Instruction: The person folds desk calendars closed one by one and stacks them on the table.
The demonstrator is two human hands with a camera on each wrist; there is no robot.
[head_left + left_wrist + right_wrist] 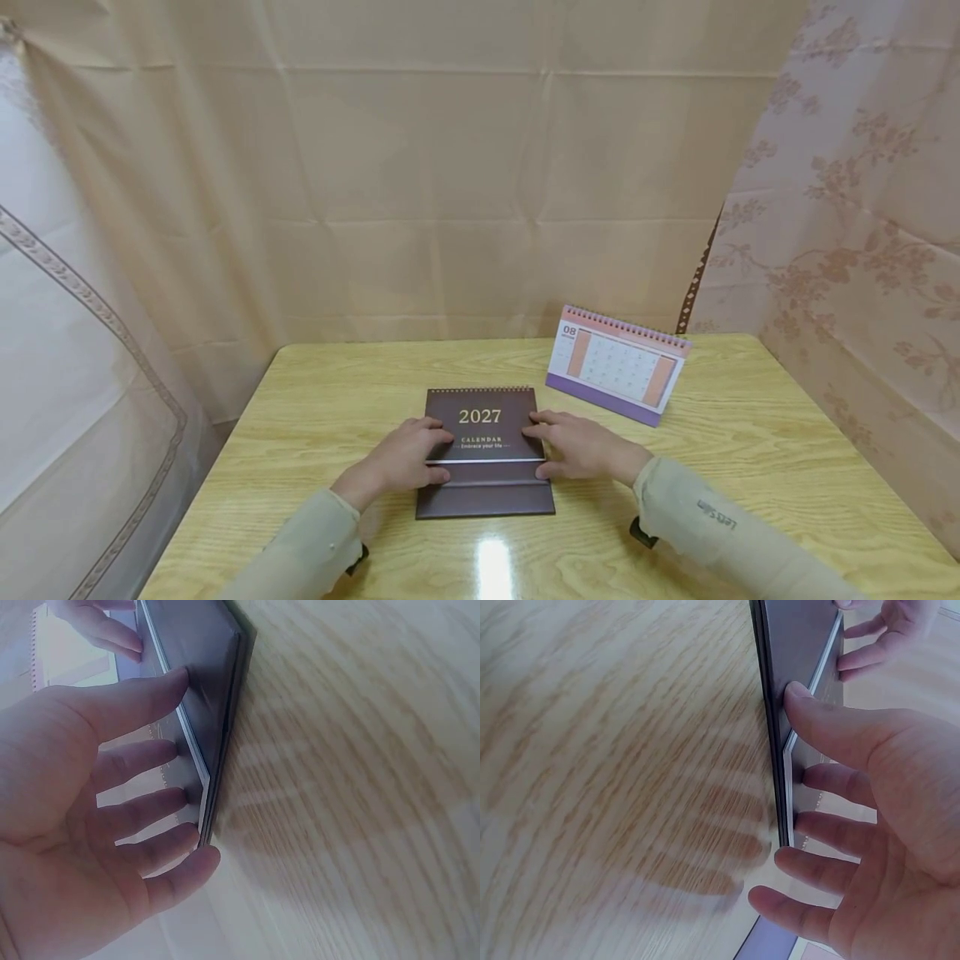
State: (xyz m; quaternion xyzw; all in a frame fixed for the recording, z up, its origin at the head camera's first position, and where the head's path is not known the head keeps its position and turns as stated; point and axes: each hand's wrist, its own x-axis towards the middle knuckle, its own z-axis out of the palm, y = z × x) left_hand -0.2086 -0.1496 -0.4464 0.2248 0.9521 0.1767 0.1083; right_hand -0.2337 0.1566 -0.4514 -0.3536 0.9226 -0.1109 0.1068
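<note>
A dark brown desk calendar [480,474], folded flat, lies on the table with "2027" in gold on its cover and a coil binding along the far edge. My left hand [406,454] touches its left side, the fingers spread over the cover. At the right side my right hand [581,447] rests its fingertips in the same manner. In the left wrist view the thumb presses on the brown base [214,671] below the white page edges. The right wrist view has the right thumb [810,705] on that base too, its lower fingers beside the calendar's edge.
Behind and to the right, a second desk calendar [622,367] stands propped up, with a pink and purple page marked 08. The wood-grained table [315,400] meets a beige curtain [420,167] at the back. Patterned cloth [862,250] hangs on the right.
</note>
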